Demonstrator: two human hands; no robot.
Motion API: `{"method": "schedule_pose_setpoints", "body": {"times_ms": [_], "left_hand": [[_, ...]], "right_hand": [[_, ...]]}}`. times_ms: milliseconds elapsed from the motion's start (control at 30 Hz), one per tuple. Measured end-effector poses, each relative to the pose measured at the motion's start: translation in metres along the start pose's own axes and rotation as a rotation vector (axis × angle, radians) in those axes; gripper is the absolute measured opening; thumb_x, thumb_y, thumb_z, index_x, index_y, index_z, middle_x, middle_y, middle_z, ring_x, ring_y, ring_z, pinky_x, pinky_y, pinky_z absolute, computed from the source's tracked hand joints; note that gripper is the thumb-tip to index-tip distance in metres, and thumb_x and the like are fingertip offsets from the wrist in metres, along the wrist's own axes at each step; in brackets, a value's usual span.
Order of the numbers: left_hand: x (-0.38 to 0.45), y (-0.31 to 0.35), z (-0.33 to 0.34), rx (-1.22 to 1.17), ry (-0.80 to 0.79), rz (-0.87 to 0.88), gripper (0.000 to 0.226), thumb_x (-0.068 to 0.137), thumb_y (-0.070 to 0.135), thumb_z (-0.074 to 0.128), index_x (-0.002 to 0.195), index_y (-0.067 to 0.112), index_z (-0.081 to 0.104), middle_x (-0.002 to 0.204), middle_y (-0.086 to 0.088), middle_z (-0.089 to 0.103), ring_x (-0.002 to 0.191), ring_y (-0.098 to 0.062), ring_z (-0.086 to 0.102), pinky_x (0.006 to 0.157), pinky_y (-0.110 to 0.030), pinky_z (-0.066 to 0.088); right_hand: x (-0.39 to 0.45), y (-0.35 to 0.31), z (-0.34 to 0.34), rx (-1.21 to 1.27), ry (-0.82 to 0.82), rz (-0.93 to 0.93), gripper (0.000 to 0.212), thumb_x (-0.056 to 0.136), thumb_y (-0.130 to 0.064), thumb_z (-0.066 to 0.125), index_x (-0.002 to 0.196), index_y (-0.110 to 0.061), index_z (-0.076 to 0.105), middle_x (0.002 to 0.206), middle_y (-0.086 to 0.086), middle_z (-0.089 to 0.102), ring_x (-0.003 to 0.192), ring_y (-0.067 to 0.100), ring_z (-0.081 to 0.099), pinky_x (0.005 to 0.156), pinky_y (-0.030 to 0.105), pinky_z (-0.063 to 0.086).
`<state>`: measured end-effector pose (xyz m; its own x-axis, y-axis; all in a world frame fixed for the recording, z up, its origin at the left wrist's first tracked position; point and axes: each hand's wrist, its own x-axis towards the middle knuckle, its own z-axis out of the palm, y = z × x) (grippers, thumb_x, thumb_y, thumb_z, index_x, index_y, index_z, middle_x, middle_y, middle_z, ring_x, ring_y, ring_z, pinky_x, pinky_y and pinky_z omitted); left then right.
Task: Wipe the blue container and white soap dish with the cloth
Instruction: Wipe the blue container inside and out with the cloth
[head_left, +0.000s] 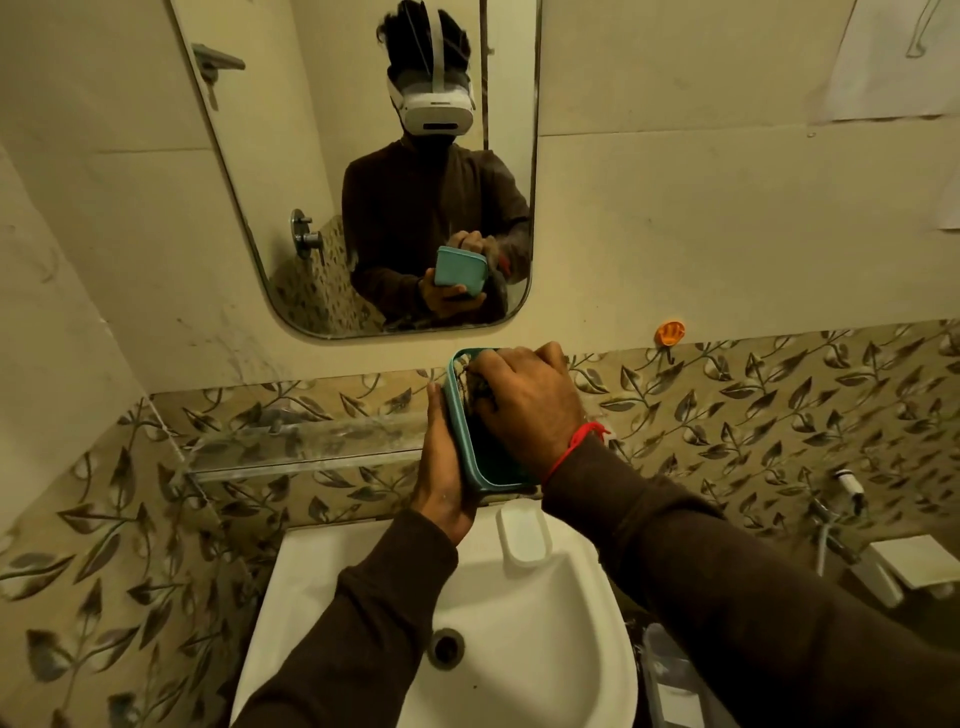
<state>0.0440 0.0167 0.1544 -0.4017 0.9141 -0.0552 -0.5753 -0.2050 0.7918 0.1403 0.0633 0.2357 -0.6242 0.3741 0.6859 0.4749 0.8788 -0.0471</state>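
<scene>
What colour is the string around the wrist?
Red: the wrist string sits at the right hand, seen in the head view.

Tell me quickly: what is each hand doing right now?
Left hand: closed around the blue container, holding it up.
Right hand: inside the container, pressing the cloth.

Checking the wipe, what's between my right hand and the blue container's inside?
The dark cloth, pressed by the right hand into the blue container, in the head view.
</scene>
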Motion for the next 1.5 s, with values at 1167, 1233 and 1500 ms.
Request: {"method": "schedule_pose_setpoints", "body": {"times_ms": [1167, 1233, 1500], "left_hand": [[-0.005, 0.025, -0.006, 0.052, 0.003, -0.131, 0.061, 0.085, 0.08, 0.045, 0.111, 0.034, 0.075, 0.114, -0.017, 0.077, 0.101, -0.041, 0.073, 0.082, -0.061, 0.059], [-0.007, 0.028, -0.001, 0.147, 0.034, -0.101, 0.058, 0.081, 0.086, 0.042, 0.106, 0.043, 0.072, 0.117, -0.015, 0.073, 0.104, -0.041, 0.071, 0.082, -0.066, 0.057], [-0.008, 0.04, 0.007, 0.431, 0.164, 0.162, 0.055, 0.088, 0.074, 0.045, 0.109, 0.029, 0.067, 0.111, -0.016, 0.075, 0.1, -0.035, 0.074, 0.089, -0.061, 0.058]], "right_hand": [[0.014, 0.009, -0.014, -0.108, -0.124, -0.357, 0.035, 0.072, -0.016, 0.077, 0.104, -0.004, 0.068, 0.098, 0.021, 0.066, 0.088, 0.038, 0.063, 0.077, 0.046, 0.047], [0.012, 0.01, -0.011, -0.169, -0.084, -0.373, 0.036, 0.07, -0.018, 0.078, 0.102, -0.004, 0.068, 0.096, 0.02, 0.066, 0.086, 0.036, 0.063, 0.076, 0.043, 0.048], [-0.003, 0.018, -0.01, -0.233, -0.206, -0.209, 0.06, 0.057, -0.02, 0.087, 0.108, -0.003, 0.062, 0.102, 0.02, 0.063, 0.091, 0.037, 0.06, 0.079, 0.046, 0.047]]}}
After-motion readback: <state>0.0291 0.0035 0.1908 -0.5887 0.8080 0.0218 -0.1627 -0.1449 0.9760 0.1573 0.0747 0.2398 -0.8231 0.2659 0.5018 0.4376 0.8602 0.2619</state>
